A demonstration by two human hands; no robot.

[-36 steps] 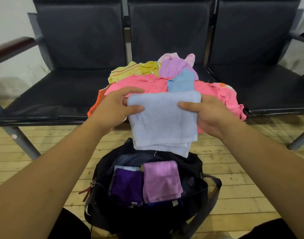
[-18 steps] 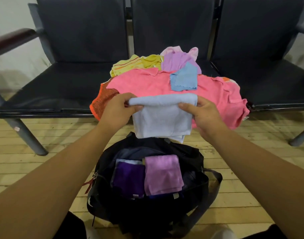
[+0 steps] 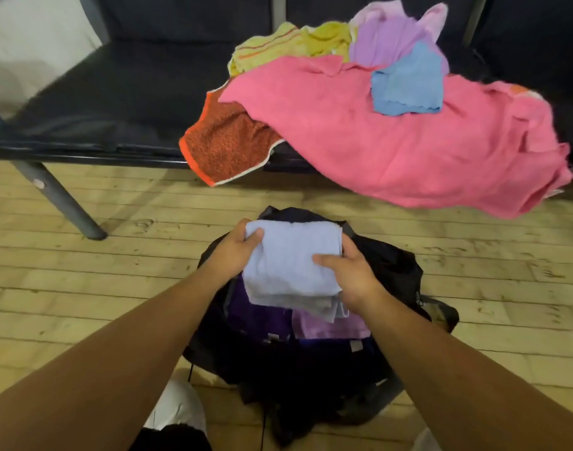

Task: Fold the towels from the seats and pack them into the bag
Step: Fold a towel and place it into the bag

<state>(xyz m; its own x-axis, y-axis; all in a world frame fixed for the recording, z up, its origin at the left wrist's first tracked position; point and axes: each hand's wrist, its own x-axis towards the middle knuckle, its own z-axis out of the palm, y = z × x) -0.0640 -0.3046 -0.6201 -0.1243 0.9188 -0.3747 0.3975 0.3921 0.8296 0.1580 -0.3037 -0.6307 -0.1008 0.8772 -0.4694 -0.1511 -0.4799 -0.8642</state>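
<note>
**A:** Head camera: where is the towel being packed?

**B:** The folded pale blue towel (image 3: 291,258) is over the open mouth of the black bag (image 3: 392,265). The bag stands on the plank floor (image 3: 83,271), just in front of the seats (image 3: 116,102).

**A:** And the hands?

**B:** They are apart, and both are clamped on that towel. The left hand (image 3: 234,252) grips its far left corner with the thumb on top. The right hand (image 3: 350,275) holds the right edge, with the thumb laid across the top and the fingers tucked beneath.

**A:** Is anything already inside the bag?

**B:** A dark purple towel (image 3: 259,314) on the left and a lilac towel (image 3: 330,325) on the right, both folded. They show just below the pale towel's near edge. I cannot tell whether it touches them.

**A:** What lies on the seats?

**B:** A loose heap. A big pink towel (image 3: 392,138) spills over the front edge. An orange towel (image 3: 226,144) pokes out from under its left side and hangs over the seat edge. A small blue cloth (image 3: 407,83) lies on top of the pink one. Behind them are a yellow towel (image 3: 291,40) and a mauve towel (image 3: 389,34).
</note>
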